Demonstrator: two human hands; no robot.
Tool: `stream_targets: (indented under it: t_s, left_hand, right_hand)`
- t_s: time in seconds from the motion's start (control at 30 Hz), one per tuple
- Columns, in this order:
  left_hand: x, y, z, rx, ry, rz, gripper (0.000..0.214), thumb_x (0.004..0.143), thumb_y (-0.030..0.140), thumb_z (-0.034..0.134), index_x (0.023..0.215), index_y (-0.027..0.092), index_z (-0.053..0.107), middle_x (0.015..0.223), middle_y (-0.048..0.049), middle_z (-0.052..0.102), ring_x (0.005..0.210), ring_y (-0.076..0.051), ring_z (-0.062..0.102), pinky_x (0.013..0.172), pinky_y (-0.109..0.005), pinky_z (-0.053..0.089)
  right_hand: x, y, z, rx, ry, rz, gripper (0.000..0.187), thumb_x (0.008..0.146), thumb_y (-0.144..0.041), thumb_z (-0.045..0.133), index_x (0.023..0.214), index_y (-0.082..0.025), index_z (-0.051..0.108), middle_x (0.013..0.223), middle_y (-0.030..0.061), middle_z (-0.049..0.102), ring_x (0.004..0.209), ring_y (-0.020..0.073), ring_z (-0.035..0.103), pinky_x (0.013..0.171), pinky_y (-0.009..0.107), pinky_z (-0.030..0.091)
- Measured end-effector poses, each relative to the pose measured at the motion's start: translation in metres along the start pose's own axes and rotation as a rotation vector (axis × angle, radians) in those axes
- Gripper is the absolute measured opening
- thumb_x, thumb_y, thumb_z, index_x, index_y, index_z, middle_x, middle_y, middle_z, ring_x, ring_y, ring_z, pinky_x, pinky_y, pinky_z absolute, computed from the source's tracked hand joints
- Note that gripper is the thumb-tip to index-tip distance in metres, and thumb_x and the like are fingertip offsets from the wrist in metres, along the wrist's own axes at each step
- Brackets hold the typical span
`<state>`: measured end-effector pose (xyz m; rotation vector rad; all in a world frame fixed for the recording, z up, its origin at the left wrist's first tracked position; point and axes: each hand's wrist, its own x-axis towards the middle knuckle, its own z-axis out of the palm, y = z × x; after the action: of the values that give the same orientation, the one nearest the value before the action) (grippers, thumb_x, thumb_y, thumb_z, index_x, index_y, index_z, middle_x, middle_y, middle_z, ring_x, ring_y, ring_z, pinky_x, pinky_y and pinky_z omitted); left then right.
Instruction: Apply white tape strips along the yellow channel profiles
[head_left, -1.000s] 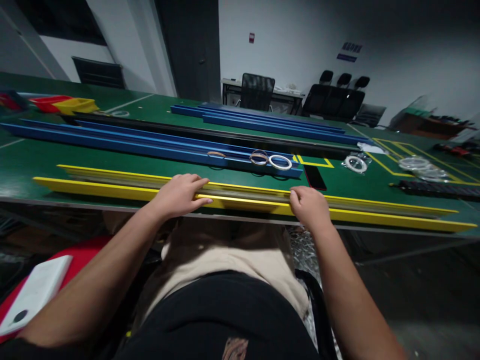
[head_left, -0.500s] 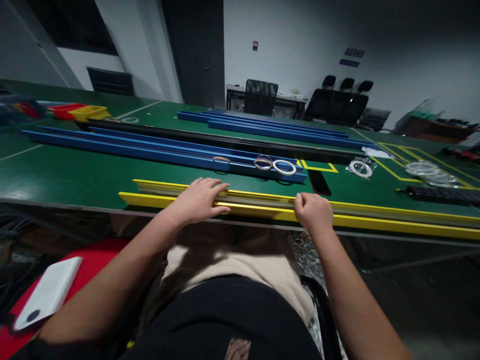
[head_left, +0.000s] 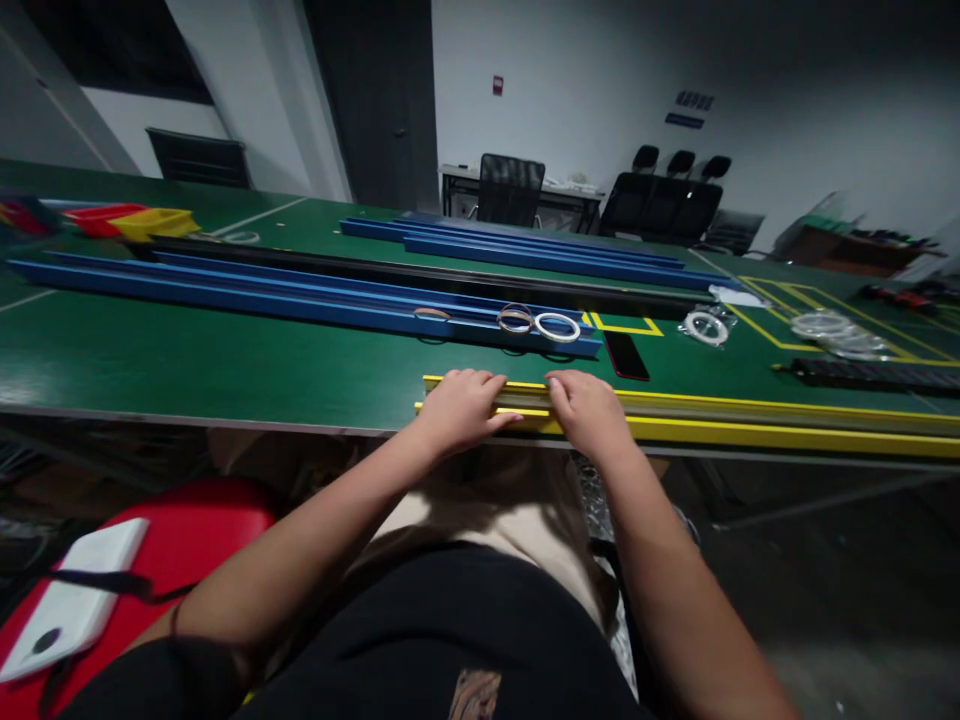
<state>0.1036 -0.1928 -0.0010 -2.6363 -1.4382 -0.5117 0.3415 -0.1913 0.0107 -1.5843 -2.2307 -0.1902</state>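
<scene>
A long yellow channel rail [head_left: 750, 436] lies along the table's front edge. Its left end is just beyond my left hand, and it runs out of view at the right. My left hand [head_left: 461, 412] is wrapped over the rail near that end, thumb on the front side and fingers across the top. Close by on the right, my right hand [head_left: 591, 412] also grips the rail, its fingers curled over the far edge. Behind the hands are a blue channel rail [head_left: 300, 305], a white tape roll [head_left: 557, 327] leaning on it, and a dark phone [head_left: 626, 355].
A black rail [head_left: 420, 277] and more blue rails [head_left: 540, 255] lie farther back on the green table [head_left: 225, 375]. Wrapped rolls [head_left: 706, 328] and a black strip [head_left: 870, 376] sit at the right. A red stool [head_left: 202, 525] carrying a white device [head_left: 79, 600] stands at lower left.
The yellow rail has slid to the right, its left end now near the middle of the view. My left hand has moved right with it; my right hand is a little farther left.
</scene>
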Motion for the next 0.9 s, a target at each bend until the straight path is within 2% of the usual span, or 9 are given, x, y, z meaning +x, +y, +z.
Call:
stream_targets:
  t_s: [0.07, 0.13, 0.23, 0.37, 0.5, 0.57, 0.7, 0.8, 0.9]
  left_hand:
    - [0.012, 0.011, 0.004, -0.039, -0.003, 0.018, 0.056, 0.092, 0.062, 0.056, 0.129, 0.02, 0.062, 0.114, -0.0133, 0.071, 0.107, -0.03, 0.066, 0.092, -0.042, 0.048]
    - [0.015, 0.01, 0.004, -0.098, -0.009, 0.062, 0.053, 0.093, 0.057, 0.057, 0.132, 0.021, 0.06, 0.121, -0.0127, 0.07, 0.11, -0.029, 0.066, 0.094, -0.041, 0.049]
    - [0.007, -0.008, -0.001, -0.177, 0.007, 0.136, 0.05, 0.094, 0.05, 0.058, 0.136, 0.023, 0.058, 0.134, -0.0114, 0.065, 0.119, -0.027, 0.063, 0.102, -0.041, 0.048]
    - [-0.012, -0.038, -0.002, -0.264, 0.047, 0.077, 0.058, 0.092, 0.054, 0.06, 0.141, 0.023, 0.055, 0.145, -0.0113, 0.058, 0.131, -0.028, 0.056, 0.114, -0.045, 0.043]
    - [-0.018, -0.052, 0.01, -0.413, 0.066, -0.03, 0.059, 0.092, 0.052, 0.06, 0.143, 0.023, 0.052, 0.146, -0.0112, 0.056, 0.135, -0.026, 0.053, 0.117, -0.046, 0.041]
    - [-0.018, -0.053, 0.019, -0.485, 0.085, -0.075, 0.055, 0.092, 0.049, 0.061, 0.139, 0.023, 0.054, 0.142, -0.0109, 0.058, 0.134, -0.026, 0.054, 0.115, -0.046, 0.043]
    - [-0.019, -0.054, 0.03, -0.593, 0.12, -0.158, 0.062, 0.088, 0.048, 0.066, 0.142, 0.022, 0.05, 0.143, -0.0115, 0.058, 0.13, -0.026, 0.057, 0.111, -0.045, 0.048]
    - [-0.023, -0.052, 0.028, -0.609, 0.138, -0.16, 0.058, 0.09, 0.046, 0.064, 0.14, 0.022, 0.05, 0.144, -0.012, 0.057, 0.13, -0.026, 0.056, 0.108, -0.045, 0.05]
    - [-0.029, -0.048, 0.021, -0.539, 0.231, -0.174, 0.042, 0.093, 0.042, 0.059, 0.129, 0.021, 0.056, 0.143, -0.0126, 0.055, 0.132, -0.026, 0.053, 0.104, -0.042, 0.052]
  right_hand:
    - [0.001, -0.019, 0.009, -0.074, -0.001, 0.006, 0.042, 0.105, -0.037, 0.032, 0.104, -0.024, 0.073, 0.104, 0.0065, 0.077, 0.096, 0.0219, 0.065, 0.083, 0.033, 0.038]
    - [0.001, -0.02, 0.013, -0.14, 0.013, 0.049, 0.045, 0.106, -0.039, 0.032, 0.095, -0.023, 0.073, 0.097, 0.0066, 0.077, 0.093, 0.0224, 0.065, 0.082, 0.034, 0.036]
    - [0.001, -0.003, 0.013, -0.176, 0.027, 0.091, 0.047, 0.105, -0.039, 0.033, 0.089, -0.022, 0.073, 0.094, 0.0074, 0.077, 0.091, 0.0221, 0.064, 0.08, 0.034, 0.034]
    - [0.005, 0.019, 0.009, -0.182, 0.028, 0.143, 0.045, 0.104, -0.037, 0.035, 0.087, -0.022, 0.075, 0.093, 0.0076, 0.077, 0.09, 0.0223, 0.065, 0.078, 0.034, 0.034]
    - [0.011, 0.007, 0.019, -0.148, 0.105, 0.266, 0.048, 0.104, -0.037, 0.034, 0.085, -0.02, 0.075, 0.091, 0.0108, 0.077, 0.086, 0.0226, 0.065, 0.078, 0.035, 0.035]
    - [0.01, -0.01, 0.03, -0.11, 0.194, 0.29, 0.049, 0.104, -0.038, 0.033, 0.088, -0.019, 0.075, 0.092, 0.0119, 0.077, 0.087, 0.0234, 0.064, 0.082, 0.036, 0.035]
    - [0.001, -0.033, 0.051, -0.039, 0.329, 0.2, 0.043, 0.104, -0.036, 0.034, 0.107, -0.02, 0.074, 0.108, 0.0108, 0.076, 0.107, 0.0256, 0.062, 0.096, 0.041, 0.032]
    - [-0.005, -0.031, 0.058, -0.006, 0.321, 0.133, 0.04, 0.103, -0.033, 0.037, 0.122, -0.021, 0.07, 0.122, 0.0106, 0.073, 0.12, 0.0259, 0.058, 0.103, 0.042, 0.028]
    - [-0.008, -0.024, 0.058, -0.003, 0.278, 0.099, 0.04, 0.102, -0.032, 0.039, 0.126, -0.021, 0.068, 0.129, 0.01, 0.071, 0.126, 0.0261, 0.055, 0.106, 0.042, 0.027]
